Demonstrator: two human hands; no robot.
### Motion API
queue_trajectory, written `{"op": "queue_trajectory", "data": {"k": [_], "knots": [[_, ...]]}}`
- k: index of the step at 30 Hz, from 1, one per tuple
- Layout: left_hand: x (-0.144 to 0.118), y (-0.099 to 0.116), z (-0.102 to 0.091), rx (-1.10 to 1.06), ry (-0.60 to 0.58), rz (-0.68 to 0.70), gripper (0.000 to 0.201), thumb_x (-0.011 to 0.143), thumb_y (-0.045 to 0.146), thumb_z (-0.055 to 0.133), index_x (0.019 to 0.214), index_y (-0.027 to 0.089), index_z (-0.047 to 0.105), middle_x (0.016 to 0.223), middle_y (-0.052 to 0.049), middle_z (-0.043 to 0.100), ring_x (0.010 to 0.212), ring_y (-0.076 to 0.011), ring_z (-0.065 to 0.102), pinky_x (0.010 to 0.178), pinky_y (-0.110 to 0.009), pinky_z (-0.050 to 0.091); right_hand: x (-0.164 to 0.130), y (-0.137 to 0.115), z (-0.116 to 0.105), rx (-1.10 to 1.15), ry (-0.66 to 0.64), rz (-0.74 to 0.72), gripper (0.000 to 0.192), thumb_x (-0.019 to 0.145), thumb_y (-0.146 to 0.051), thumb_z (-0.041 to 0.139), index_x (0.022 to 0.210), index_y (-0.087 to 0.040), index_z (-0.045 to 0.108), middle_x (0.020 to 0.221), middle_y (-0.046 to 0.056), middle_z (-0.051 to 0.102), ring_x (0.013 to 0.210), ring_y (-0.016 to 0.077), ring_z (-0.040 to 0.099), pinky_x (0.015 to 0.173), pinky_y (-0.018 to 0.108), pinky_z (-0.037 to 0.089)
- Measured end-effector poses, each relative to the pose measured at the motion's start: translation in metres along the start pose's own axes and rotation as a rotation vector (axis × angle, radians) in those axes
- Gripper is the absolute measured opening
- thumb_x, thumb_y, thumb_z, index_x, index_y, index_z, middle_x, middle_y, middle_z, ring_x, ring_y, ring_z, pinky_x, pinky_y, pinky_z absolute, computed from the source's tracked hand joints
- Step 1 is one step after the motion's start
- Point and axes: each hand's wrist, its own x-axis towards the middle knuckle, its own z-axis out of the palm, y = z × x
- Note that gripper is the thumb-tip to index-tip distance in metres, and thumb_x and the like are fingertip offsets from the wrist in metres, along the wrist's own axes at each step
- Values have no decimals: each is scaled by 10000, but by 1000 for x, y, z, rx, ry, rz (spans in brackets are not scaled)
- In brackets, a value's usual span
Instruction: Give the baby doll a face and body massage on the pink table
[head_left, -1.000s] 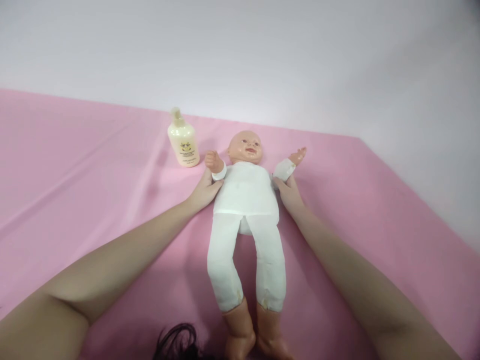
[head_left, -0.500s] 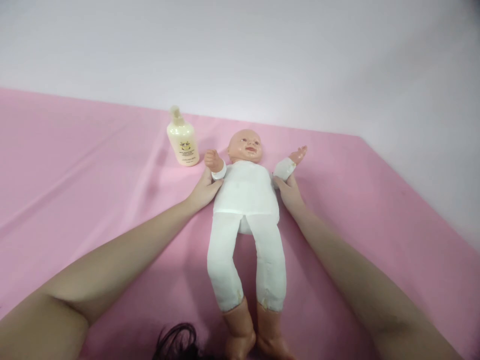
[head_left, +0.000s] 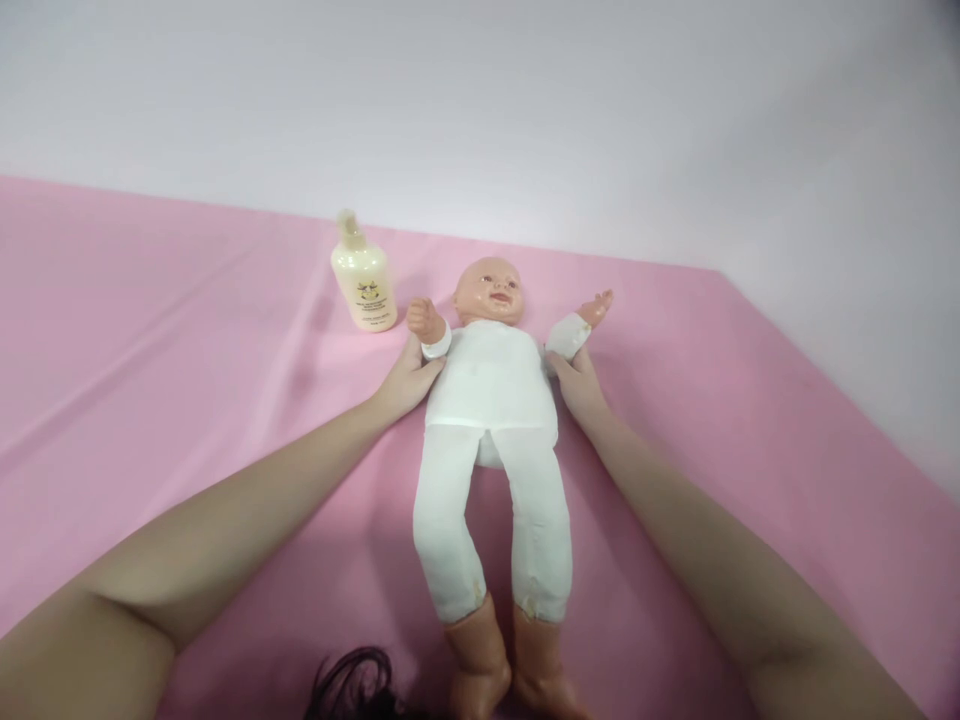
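A baby doll [head_left: 491, 380] in a white cloth body lies on its back, head away from me and feet toward me. My left hand [head_left: 410, 378] grips it at the left side, thumb against the torso below the bent arm. On the other side my right hand [head_left: 576, 388] holds the doll at its raised arm, with the thumb near the armpit. The fingers of both hands are partly hidden behind the doll's arms and body. A cream pump bottle [head_left: 364, 283] with a dark printed label stands beyond my left hand, left of the doll's head.
A pink cloth [head_left: 187, 330] with light creases covers the table under everything. Behind its far edge is a plain pale wall or surface [head_left: 480, 120]. Strands of dark hair [head_left: 356, 685] hang into the bottom of the view.
Almost nothing differs. Bottle and doll appear shifted very slightly left and up in the view, and both hands keep the same hold on the doll.
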Motion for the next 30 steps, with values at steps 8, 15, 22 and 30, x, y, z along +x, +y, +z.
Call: {"op": "queue_trajectory", "data": {"k": [8,15,22,30], "knots": [[0,0,0,1,2,1,450,920,282,615,1347,185,511,1441,-125,613,1384,-297,550,1228,-502,391,0,-1,0,-15,26,14,512,878,-374,611,1382,-289,576,1311,55,694,1217,264,635,1112,456,494],[-1,10,2,-10,-3,2,425,911,297,653,1314,183,573,1351,-114,670,1284,-311,617,1157,-512,471,1,1,1,0,26,17,508,862,-361,625,1363,-284,600,1345,61,694,1218,271,651,1102,476,505],[-2,12,1,71,-24,145,359,930,336,666,1278,250,679,1355,-72,675,1295,-290,599,1187,-496,435,2,6,2,50,-36,43,429,800,-304,617,1225,-294,675,1205,22,760,1103,264,694,1031,490,544],[-3,4,-4,168,-65,209,440,933,272,614,1371,270,653,1397,-93,626,1345,-279,552,1227,-494,378,1,3,1,48,-78,22,412,730,-235,578,1097,-247,766,1090,38,780,1052,262,679,992,475,536]]}}
